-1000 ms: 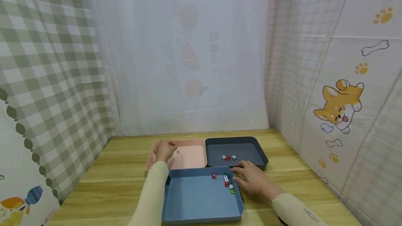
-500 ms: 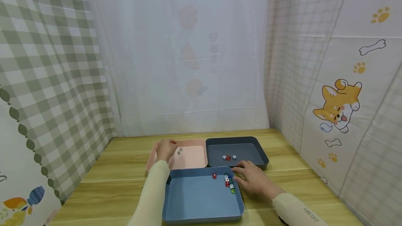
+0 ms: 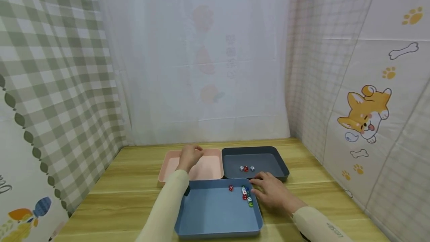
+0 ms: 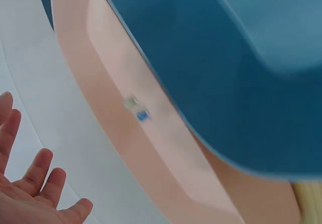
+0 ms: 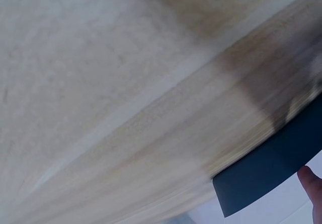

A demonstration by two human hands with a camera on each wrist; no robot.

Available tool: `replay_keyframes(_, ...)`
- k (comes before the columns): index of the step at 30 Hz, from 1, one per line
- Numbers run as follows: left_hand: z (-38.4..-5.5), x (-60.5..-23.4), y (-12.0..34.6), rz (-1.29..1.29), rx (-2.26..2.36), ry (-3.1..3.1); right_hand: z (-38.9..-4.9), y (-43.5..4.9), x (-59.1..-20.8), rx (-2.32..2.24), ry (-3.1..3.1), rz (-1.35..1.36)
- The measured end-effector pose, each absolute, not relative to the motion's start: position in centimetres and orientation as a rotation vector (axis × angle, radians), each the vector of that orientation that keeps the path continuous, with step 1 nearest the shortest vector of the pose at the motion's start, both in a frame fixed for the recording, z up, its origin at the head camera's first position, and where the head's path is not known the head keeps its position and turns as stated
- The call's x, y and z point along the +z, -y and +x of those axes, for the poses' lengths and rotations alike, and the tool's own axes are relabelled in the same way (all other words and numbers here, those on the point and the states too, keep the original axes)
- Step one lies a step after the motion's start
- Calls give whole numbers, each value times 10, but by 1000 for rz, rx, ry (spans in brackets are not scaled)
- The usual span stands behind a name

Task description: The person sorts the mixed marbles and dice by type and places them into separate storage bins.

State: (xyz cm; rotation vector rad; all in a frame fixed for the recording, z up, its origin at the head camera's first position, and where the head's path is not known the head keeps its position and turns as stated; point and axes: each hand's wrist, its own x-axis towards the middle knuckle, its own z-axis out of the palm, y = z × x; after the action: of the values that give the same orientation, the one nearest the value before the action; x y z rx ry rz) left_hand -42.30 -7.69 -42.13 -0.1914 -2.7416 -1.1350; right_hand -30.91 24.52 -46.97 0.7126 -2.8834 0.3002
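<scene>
from my remote seat i see a green-checked curtain point(image 3: 67, 66) to the far left of the left grip point(image 3: 190, 157). below that grip is the pink tray point(image 3: 209, 169) on the wooden surface point(image 3: 111, 193). the left wrist view shows its fingers point(image 4: 39, 168) loosely bent and spread, with nothing held. to their right in that view, inside the pink tray, are a pale die point(image 4: 131, 101) and a blue die point(image 4: 143, 115), side by side and blurred.

on the near side of the left grip sits the blue tray point(image 3: 211, 212), with a lone red die point(image 3: 230, 188) and, right of it, a cluster of dice point(image 3: 245, 192) just left of the right grip point(image 3: 271, 191). beyond the right grip is the dark grey tray point(image 3: 267, 159), holding two white dice point(image 3: 252, 168) with a red one between. the right grip looks relaxed, resting at the blue tray's right rim; i see nothing pinched in it. farther right hangs a dog-print curtain point(image 3: 366, 111).
</scene>
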Motion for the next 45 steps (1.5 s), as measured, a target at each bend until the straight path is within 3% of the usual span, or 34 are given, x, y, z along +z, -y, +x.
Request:
replay_keyframes(19, -390, -430, 15, -750, -914, 2741, -313, -246, -467, 282, 2866, 743)
replay_keyframes(35, -357, -450, -13, -1003, -689, 2814, -315, -246, -468, 262, 2838, 769)
replay_keyframes(45, -343, -464, -24, -1297, -515, 2789, -314, -250, -468, 235, 2799, 826)
